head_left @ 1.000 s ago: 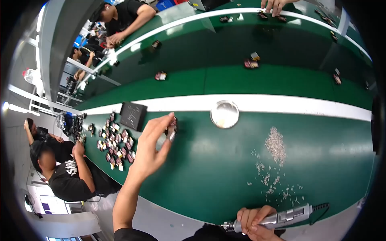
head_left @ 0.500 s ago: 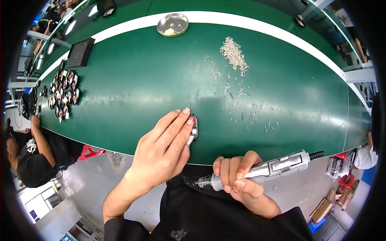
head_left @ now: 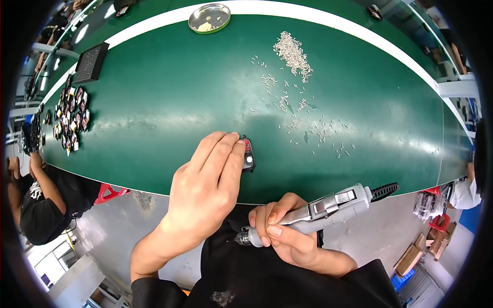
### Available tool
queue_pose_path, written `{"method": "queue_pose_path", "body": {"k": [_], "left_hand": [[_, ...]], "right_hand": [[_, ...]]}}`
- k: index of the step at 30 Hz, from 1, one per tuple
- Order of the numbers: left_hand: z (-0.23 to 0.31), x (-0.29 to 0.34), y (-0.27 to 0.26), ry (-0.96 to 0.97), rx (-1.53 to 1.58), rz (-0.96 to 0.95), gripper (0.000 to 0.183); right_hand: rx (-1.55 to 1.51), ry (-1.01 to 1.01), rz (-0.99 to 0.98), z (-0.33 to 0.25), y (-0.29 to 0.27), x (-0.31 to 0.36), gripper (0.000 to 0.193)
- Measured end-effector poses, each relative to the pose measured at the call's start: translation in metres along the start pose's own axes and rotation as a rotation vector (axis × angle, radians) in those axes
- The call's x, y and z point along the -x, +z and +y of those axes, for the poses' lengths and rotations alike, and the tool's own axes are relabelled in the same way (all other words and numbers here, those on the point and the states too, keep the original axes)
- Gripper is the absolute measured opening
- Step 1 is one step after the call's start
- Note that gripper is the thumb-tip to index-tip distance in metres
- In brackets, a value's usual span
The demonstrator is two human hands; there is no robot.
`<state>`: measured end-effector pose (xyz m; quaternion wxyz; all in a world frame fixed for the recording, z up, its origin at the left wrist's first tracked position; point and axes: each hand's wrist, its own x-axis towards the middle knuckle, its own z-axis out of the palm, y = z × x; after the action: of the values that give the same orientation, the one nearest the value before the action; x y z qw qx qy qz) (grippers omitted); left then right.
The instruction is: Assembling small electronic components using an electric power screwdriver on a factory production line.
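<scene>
My left hand (head_left: 209,177) is closed over the left side of a small black casing with red parts and a round white spot (head_left: 248,154), near the table's front edge. Its fingertips press on the casing's upper left, and the thumb is hidden. My right hand (head_left: 284,220) wraps round a grey electric screwdriver (head_left: 328,210) just off the table edge. The tool's dark tip (head_left: 241,237) points left, toward my body, apart from the casing. A black ribbed cable sleeve (head_left: 385,191) leaves its other end.
A pile of small metal pins or screws (head_left: 292,54) lies at the back right, with several scattered nearer. A round metal dish (head_left: 209,20) stands far back. Small dark assemblies (head_left: 72,115) and a black tray (head_left: 91,62) lie left. A person in black (head_left: 51,200) sits at left.
My right hand and the screwdriver have shifted left, the tool more steeply tilted. The casing now shows its dark face with a white spot beside my left fingers. The whole view has shifted slightly.
</scene>
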<state>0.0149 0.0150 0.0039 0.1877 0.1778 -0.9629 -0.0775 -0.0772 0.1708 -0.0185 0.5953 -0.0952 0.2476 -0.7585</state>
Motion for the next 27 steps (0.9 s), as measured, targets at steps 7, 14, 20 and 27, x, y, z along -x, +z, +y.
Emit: {"method": "queue_pose_path", "body": {"k": [7, 14, 20, 27], "left_hand": [[0.006, 0.0, 0.006, -0.008, 0.208, 0.026, 0.025], [0.023, 0.007, 0.012, 0.149, 0.19, 0.046, 0.024], [0.032, 0.006, 0.008, 0.127, 0.162, 0.002, 0.027], [0.024, 0.019, 0.01, 0.154, 0.178, -0.035, 0.03]], "right_hand": [[0.126, 0.113, 0.169, -0.002, 0.006, 0.006, 0.01], [-0.018, 0.076, 0.2, 0.0, 0.001, 0.008, 0.016], [0.007, 0.111, 0.255, -0.006, 0.006, 0.006, 0.015], [0.086, 0.063, -0.092, -0.036, -0.009, -0.001, 0.018]]}}
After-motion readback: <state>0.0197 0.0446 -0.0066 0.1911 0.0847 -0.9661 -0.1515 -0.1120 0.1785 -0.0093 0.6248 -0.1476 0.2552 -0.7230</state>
